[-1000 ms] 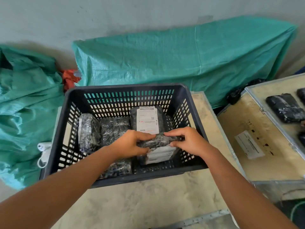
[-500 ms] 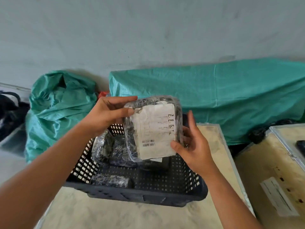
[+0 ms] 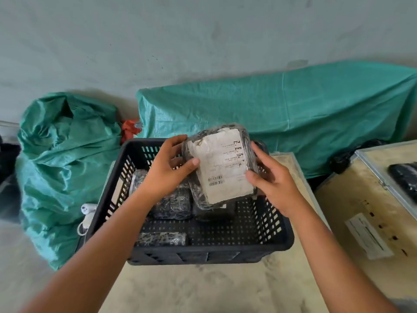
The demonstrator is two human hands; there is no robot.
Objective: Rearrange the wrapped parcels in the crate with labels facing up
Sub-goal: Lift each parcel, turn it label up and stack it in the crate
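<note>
A black slatted crate point(image 3: 274, 240) stands on a pale board. Above its middle I hold a plastic-wrapped parcel point(image 3: 222, 168), its white label with barcode turned toward me. My left hand point(image 3: 167, 170) grips the parcel's left edge, thumb on the label. My right hand point(image 3: 273, 179) holds the right edge. Inside the crate lie other dark wrapped parcels: one in the middle point(image 3: 172, 205), one at the front left point(image 3: 161, 238), one at the back left point(image 3: 138, 180) partly hidden by my left wrist, and another mostly hidden beneath the held one.
Green tarp bundles lie at the left point(image 3: 65, 163) and behind the crate point(image 3: 282, 111). A wooden case point(image 3: 361, 211) with a paper label stands at the right, with a dark parcel point(image 3: 404, 177) on its lid. A white object point(image 3: 86, 210) sits beside the crate's left wall.
Both hands lifted the labelled parcel out of the crate's front right. Since half a second ago it has come down slightly and tilted, and the view dipped toward the crate.
</note>
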